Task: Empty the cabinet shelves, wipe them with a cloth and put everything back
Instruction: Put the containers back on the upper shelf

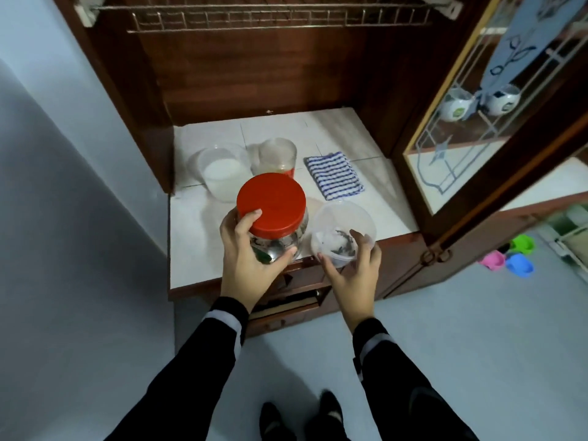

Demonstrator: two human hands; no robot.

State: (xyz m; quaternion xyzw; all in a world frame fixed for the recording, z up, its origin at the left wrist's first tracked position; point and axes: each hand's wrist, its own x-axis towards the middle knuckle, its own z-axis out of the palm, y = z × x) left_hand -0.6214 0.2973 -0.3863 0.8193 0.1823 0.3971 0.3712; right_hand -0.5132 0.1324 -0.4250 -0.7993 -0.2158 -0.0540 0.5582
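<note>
The jar (pixel 272 205), with its red lid, is at the front of the shelf (pixel 366 132), in front and to the left of the cloth (pixel 334 175). The left hand (pixel 251 249) grips it from the near side, with the fingers curled round the glass and the lid edge. I cannot tell if the jar stands on the shelf or is already lifted. Directly in front of the cloth is a clear tub (pixel 343 227) with something dark inside; the right hand (pixel 350 275) holds it, fingers curled round its near wall. Left of the cloth stands a clear cup (pixel 276 154), and further left a white tub (pixel 222 170). The cloth itself lies folded flat and no hand touches it. Above and behind the cloth, the wire rack (pixel 280 20) carries nothing that I can see. The task seems to me far from finished. Four containers are at the shelf, so either the emptying is not complete, or the putting back is in progress; the picture alone does not decide this.
</note>
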